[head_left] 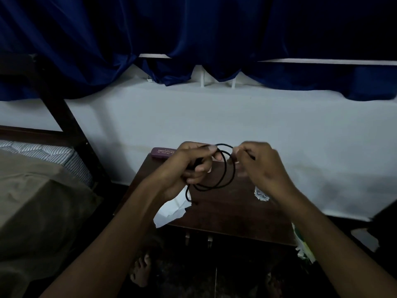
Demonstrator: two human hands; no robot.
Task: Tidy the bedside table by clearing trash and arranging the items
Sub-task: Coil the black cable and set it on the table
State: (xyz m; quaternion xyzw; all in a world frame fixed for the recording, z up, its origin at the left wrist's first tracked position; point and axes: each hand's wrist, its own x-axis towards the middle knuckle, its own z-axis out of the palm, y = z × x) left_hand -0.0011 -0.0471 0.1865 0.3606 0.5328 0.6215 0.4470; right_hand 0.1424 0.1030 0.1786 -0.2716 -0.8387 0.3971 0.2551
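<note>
Bedside bench, dark wood beside the bed, carries white crumpled paper at its left edge, a clear wrapper at right and a maroon spectacle case at the back. Above it, left hand grips a coiled black cable while right hand pinches its free end. Loops could slip loose and snag if either grip slackens; the paper lies under the dangling tail.

The table stands right of the bed, against the wall. A case lies at its rear left corner; paper overhangs its front left edge.
</note>
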